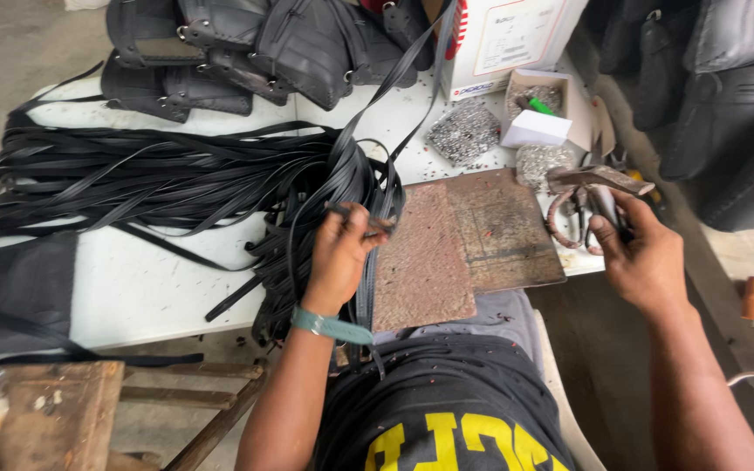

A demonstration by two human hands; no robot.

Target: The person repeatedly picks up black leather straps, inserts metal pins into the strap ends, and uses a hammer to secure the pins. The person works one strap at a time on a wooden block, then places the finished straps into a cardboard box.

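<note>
At frame centre your left hand (339,253) pinches thin black leather straps (176,179) piled across the white tabletop (146,283); at right, your right hand (643,253) grips a rusty metal hammer (599,181).

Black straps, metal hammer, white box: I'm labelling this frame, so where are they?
Black straps (159,174), head view, middle of the bundle.
Metal hammer (599,179), head view, its head.
Small white box (536,128), head view, top face.
</note>
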